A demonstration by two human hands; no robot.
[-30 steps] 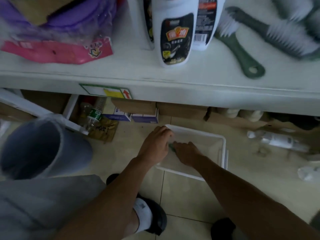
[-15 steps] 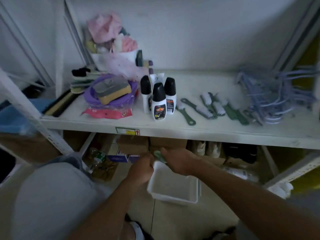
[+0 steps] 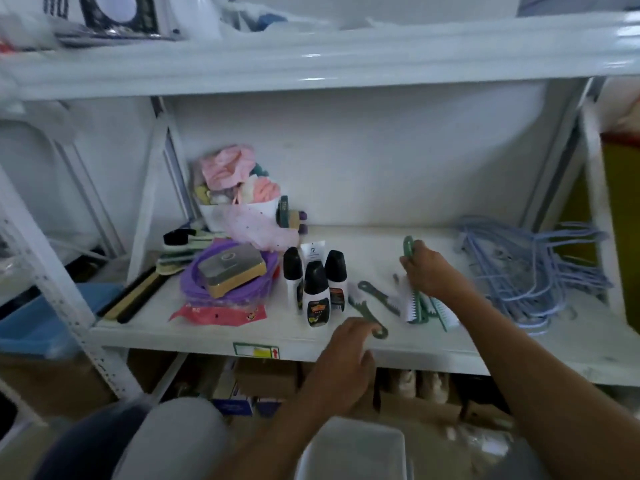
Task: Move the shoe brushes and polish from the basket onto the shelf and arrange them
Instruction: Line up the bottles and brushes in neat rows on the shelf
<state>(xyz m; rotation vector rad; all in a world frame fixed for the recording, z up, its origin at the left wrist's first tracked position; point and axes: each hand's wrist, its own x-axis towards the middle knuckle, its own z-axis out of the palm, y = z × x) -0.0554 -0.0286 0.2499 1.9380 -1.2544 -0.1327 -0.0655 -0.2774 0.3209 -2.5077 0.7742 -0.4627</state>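
Note:
My right hand point(image 3: 429, 271) is shut on a green shoe brush point(image 3: 414, 299) with white bristles, holding it upright over the white shelf point(image 3: 363, 344) among other green brushes point(image 3: 377, 299). My left hand point(image 3: 346, 362) hovers at the shelf's front edge, fingers loosely curled, near the ring end of a green brush handle point(image 3: 372, 322); it holds nothing that I can see. Three white polish bottles with black caps point(image 3: 315, 292) stand in a cluster on the shelf, left of the brushes. The white basket point(image 3: 353, 452) sits on the floor below and looks empty.
A purple hoop pack with a sponge point(image 3: 228, 275) lies left of the bottles, with a tub of cloths point(image 3: 235, 192) behind. A pile of blue hangers point(image 3: 526, 268) fills the shelf's right. Cardboard boxes point(image 3: 266, 375) sit under the shelf. A blue bin point(image 3: 38, 327) is at the left.
Both hands rose from the basket to the shelf. My right hand carried a green brush up and now holds it among the other brushes. The view lifted with them.

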